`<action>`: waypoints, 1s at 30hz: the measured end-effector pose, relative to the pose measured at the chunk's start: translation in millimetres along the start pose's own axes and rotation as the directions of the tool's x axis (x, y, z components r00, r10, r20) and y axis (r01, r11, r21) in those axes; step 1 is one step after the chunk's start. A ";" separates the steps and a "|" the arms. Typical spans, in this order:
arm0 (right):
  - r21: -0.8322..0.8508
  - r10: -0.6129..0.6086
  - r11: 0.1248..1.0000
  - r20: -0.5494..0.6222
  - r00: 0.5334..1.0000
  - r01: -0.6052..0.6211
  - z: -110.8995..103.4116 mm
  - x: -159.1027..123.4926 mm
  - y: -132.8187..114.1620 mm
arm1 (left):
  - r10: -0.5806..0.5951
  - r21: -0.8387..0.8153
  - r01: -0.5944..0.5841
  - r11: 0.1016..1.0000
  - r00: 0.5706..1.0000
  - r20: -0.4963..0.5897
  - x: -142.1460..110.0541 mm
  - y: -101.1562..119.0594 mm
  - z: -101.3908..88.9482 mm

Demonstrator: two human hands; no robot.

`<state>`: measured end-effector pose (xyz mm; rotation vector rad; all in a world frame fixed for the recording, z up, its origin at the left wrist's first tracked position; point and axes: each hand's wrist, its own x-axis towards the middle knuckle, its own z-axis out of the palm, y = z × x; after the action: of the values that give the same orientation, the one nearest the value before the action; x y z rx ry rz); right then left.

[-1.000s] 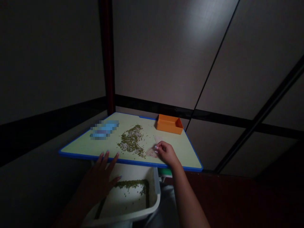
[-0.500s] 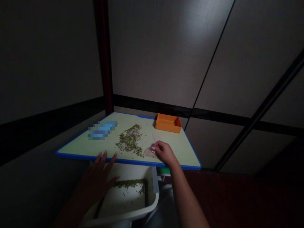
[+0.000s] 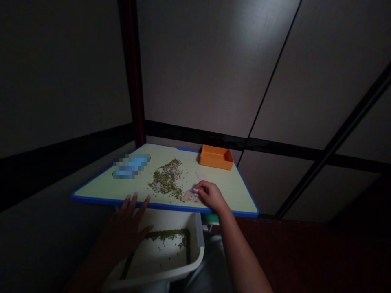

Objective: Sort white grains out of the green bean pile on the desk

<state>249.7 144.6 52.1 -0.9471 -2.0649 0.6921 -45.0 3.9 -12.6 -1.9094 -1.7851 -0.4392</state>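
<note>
A scattered pile of small green-brown grains (image 3: 166, 179) lies on a pale yellow-green table top (image 3: 235, 191) with a blue rim. Just right of the pile, my right hand (image 3: 210, 194) is low over a thin pinkish patch (image 3: 191, 196). Its thumb and forefinger are pinched together; anything between them is too small to make out. My left hand (image 3: 128, 221) has its fingers spread, fingertips at the near blue edge of the table. Under it and the table edge stands a white bin (image 3: 183, 270), with more of the grains along its inner far side.
An orange open box (image 3: 216, 158) stands at the table's far right corner. A blurred-out light blue object (image 3: 131, 166) lies on the left. Grey wall panels (image 3: 201, 73) rise close behind and to the left. A dark red floor (image 3: 293, 252) shows at right.
My right hand has shifted very slightly to the left over the pinkish patch, still pinched. My left hand and the objects on the table look the same.
</note>
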 end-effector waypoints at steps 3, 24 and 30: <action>0.023 0.001 1.000 0.007 1.000 -0.002 0.8 0.2 1.4 | 0.002 0.012 -0.002 1.000 1.000 -0.011 0.2 1.0 0.4; 0.099 0.077 0.991 0.086 0.993 -0.086 -1.2 -2.4 -4.1 | 0.012 0.065 -0.011 0.998 1.000 -0.022 0.1 3.9 -4.5; 0.086 0.085 0.992 0.079 0.993 -0.092 -1.7 -2.5 -5.6 | -0.016 0.031 0.016 0.999 1.000 -0.014 -0.6 4.1 -6.0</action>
<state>249.9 139.6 56.1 -0.9799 -2.0478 0.8723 -40.5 0.0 -8.5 -1.8683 -1.7893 -0.4262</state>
